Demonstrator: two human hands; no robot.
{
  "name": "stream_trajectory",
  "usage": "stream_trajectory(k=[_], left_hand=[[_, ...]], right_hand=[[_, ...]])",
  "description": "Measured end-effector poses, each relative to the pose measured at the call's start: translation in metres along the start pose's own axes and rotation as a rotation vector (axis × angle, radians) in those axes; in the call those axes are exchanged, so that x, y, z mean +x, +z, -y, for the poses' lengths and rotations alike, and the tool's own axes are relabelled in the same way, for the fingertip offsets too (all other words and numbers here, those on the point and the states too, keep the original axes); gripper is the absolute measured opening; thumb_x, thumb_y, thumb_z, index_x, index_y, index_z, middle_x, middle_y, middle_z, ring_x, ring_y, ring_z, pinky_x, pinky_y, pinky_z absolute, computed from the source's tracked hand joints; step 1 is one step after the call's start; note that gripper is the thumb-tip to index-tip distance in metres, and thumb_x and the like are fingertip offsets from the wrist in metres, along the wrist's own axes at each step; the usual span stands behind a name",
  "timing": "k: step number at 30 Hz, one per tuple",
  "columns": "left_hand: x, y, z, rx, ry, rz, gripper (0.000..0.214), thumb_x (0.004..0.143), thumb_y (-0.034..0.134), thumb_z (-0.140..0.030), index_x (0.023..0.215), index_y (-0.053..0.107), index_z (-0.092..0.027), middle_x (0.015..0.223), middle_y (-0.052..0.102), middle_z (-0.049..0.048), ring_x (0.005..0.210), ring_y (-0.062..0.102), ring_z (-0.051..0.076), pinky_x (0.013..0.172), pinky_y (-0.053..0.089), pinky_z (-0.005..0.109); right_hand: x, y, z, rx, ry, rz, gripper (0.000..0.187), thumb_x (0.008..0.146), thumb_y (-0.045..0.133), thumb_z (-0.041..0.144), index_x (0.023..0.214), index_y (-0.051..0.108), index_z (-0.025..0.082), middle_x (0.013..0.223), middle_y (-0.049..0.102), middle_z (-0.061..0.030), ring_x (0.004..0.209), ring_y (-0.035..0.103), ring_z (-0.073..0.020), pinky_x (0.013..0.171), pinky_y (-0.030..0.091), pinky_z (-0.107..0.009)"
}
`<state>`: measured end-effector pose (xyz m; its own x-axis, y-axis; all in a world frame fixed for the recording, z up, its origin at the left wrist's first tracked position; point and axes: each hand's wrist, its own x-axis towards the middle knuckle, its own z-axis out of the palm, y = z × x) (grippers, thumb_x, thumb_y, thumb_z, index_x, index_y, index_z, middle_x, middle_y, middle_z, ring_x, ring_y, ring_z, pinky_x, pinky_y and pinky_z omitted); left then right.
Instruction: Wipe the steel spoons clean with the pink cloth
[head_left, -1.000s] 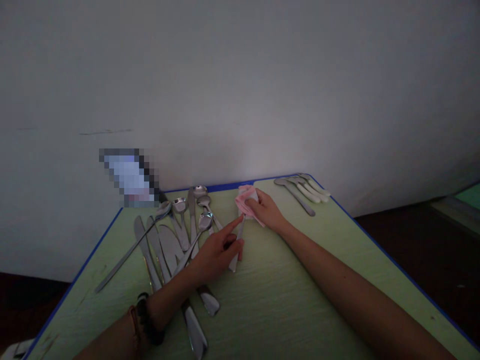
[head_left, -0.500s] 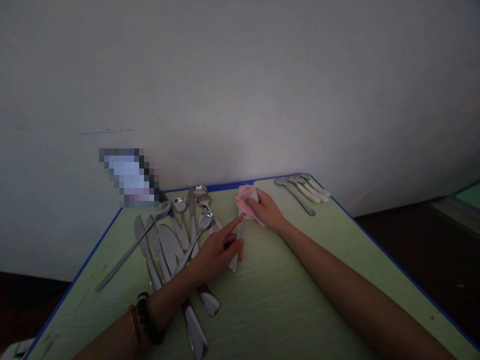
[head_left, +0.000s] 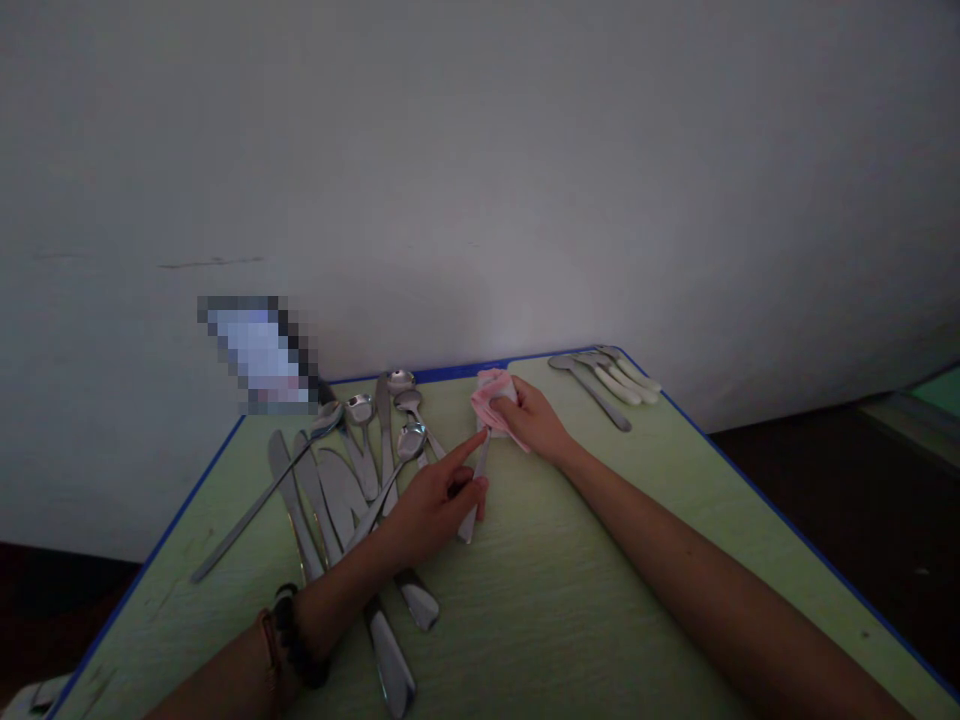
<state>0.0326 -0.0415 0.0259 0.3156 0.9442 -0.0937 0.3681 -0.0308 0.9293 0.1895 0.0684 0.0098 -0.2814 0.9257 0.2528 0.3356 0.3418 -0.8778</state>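
Note:
My left hand (head_left: 433,505) grips the handle of a piece of cutlery (head_left: 474,492) that lies on the green table (head_left: 570,620), index finger stretched along it. My right hand (head_left: 534,420) is closed on a pink cloth (head_left: 491,395), which wraps the far end of that same piece. The covered end is hidden, so I cannot tell whether it is a knife, fork or spoon.
A heap of knives (head_left: 330,500) and spoons (head_left: 405,420) lies left of my hands. A few white-handled pieces (head_left: 611,380) lie together at the far right corner. The blue table edge meets a pale wall. A blurred object (head_left: 259,355) stands at the far left.

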Motion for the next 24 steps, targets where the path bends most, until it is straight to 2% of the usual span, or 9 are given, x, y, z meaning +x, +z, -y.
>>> stream_trajectory(k=[6, 16, 24], left_hand=[[0.0002, 0.0004, 0.0007, -0.006, 0.012, 0.002, 0.063, 0.086, 0.044, -0.03, 0.144, 0.027, -0.012, 0.061, 0.057, -0.0052, 0.049, 0.04, 0.009, 0.05, 0.032, 0.019], [0.0001, -0.0004, 0.0003, 0.024, 0.015, 0.0, 0.062, 0.086, 0.044, -0.028, 0.144, 0.028, -0.011, 0.061, 0.057, -0.0051, 0.048, 0.039, 0.008, 0.049, 0.03, 0.019], [0.0005, 0.0, 0.0018, 0.017, 0.016, 0.003, 0.063, 0.086, 0.044, -0.029, 0.144, 0.028, -0.009, 0.061, 0.057, -0.0047, 0.049, 0.038, 0.008, 0.049, 0.031, 0.019]], right_hand=[[0.0006, 0.0001, -0.0003, -0.002, -0.005, 0.004, 0.032, 0.075, 0.047, 0.024, 0.101, 0.062, 0.015, 0.084, 0.064, -0.0022, 0.072, 0.054, -0.0152, 0.07, 0.042, -0.027], [-0.001, -0.0004, 0.0018, -0.001, -0.003, 0.0, 0.027, 0.075, 0.047, 0.025, 0.094, 0.062, 0.014, 0.081, 0.062, -0.0022, 0.071, 0.052, -0.0149, 0.068, 0.041, -0.026], [-0.0001, -0.0001, -0.0003, 0.007, -0.012, 0.013, 0.032, 0.076, 0.046, 0.025, 0.102, 0.062, 0.014, 0.087, 0.064, -0.0032, 0.074, 0.055, -0.0157, 0.071, 0.042, -0.027]])
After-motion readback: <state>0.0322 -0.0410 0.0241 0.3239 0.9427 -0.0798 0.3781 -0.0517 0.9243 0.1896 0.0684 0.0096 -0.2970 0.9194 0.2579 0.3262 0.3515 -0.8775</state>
